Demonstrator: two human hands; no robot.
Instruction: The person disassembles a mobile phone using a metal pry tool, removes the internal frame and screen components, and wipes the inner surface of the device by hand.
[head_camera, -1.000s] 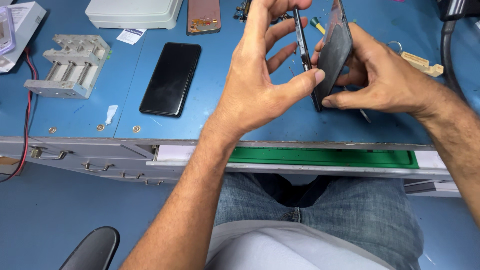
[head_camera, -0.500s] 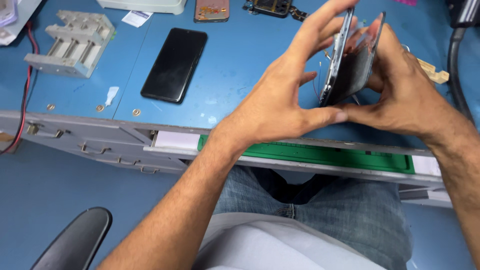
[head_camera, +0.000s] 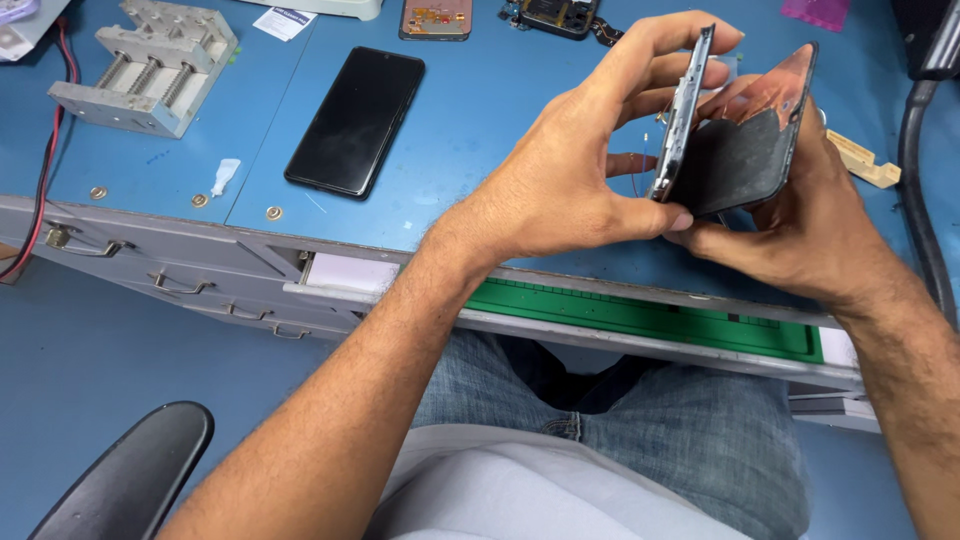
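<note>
Head view. Your left hand (head_camera: 560, 190) pinches a thin black phone frame (head_camera: 683, 110), held on edge and nearly upright: fingertips curl over its top end, and the thumb presses at its lower end. Your right hand (head_camera: 800, 235) cups a dark flat panel with a coppery upper edge (head_camera: 745, 150) from behind and below, fingers wrapped round its back. The panel tilts away from the frame, so the two parts are close together at the bottom and spread apart at the top. Thin wires show in the gap near the frame's lower end. Both parts are held in the air above the near edge of the blue work surface (head_camera: 480, 110), between your two hands, over the open drawer with a green mat (head_camera: 640, 315).

On the surface, well apart to your left, a black smartphone with a glossy dark screen (head_camera: 356, 120) lies flat. Further left stands a grey metal clamp jig with springs (head_camera: 150, 65). A small white tube (head_camera: 225, 176) lies near the smartphone's lower corner. A pale wooden piece (head_camera: 862, 160) lies just right of your right hand.
</note>
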